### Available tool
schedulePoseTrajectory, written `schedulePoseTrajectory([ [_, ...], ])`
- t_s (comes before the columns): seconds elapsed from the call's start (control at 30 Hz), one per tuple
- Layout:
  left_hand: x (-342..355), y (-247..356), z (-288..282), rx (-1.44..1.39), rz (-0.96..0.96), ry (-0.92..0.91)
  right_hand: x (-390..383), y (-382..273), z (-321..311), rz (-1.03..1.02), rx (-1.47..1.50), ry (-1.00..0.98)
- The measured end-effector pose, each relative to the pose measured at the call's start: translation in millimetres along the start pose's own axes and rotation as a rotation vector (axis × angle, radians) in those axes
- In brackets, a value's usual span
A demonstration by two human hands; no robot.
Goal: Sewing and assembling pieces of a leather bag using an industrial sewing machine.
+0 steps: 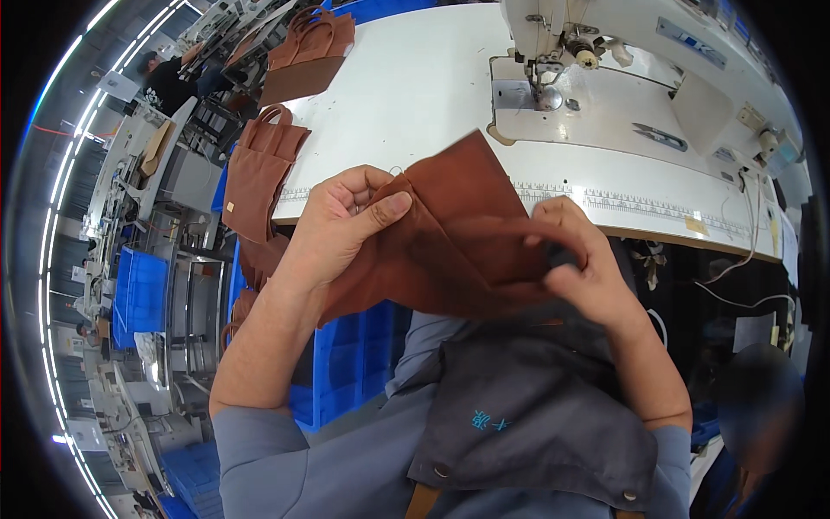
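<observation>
A reddish-brown fabric bag (462,177) with a strap handle hangs between my two hands, over the front edge of the sewing table. My left hand (333,221) pinches its upper left edge between thumb and fingers; a loose thread sticks up beside the fingertips. With fingers curled, my right hand (584,259) grips the looped handle (519,227) at the bag's right side. That hand's thumb and the cloth near it are slightly blurred. One flat panel of the bag points up toward the machine, and the lower part sags toward my lap.
A sewing machine (553,78) stands on the white table (406,86), with small thread snips (660,137) on its bed. More brown bags (264,177) hang over the table's left end. Blue crates (346,363) stand below. Another person (169,82) sits at the far left.
</observation>
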State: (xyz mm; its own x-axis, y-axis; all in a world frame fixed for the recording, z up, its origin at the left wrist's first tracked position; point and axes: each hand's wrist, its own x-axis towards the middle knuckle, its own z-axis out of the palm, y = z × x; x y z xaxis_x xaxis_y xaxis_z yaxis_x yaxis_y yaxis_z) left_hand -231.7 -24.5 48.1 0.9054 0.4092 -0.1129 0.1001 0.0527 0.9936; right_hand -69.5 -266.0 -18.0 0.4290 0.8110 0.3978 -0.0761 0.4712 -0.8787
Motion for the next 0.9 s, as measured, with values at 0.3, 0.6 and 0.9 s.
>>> schedulePoseTrajectory([
  [0.3,-22.8,22.7,7.4,0.491,0.038,0.052,10.8,-37.2,1.4,0.072,-0.754,0.014],
  [0.6,-18.2,-8.4,-5.2,0.501,0.290,-0.019,26.2,-76.0,6.7,0.269,-0.585,-0.091],
  [0.9,-25.1,-45.0,2.4,-0.039,0.139,0.002,25.2,-70.1,1.7,0.225,-0.658,-0.073],
])
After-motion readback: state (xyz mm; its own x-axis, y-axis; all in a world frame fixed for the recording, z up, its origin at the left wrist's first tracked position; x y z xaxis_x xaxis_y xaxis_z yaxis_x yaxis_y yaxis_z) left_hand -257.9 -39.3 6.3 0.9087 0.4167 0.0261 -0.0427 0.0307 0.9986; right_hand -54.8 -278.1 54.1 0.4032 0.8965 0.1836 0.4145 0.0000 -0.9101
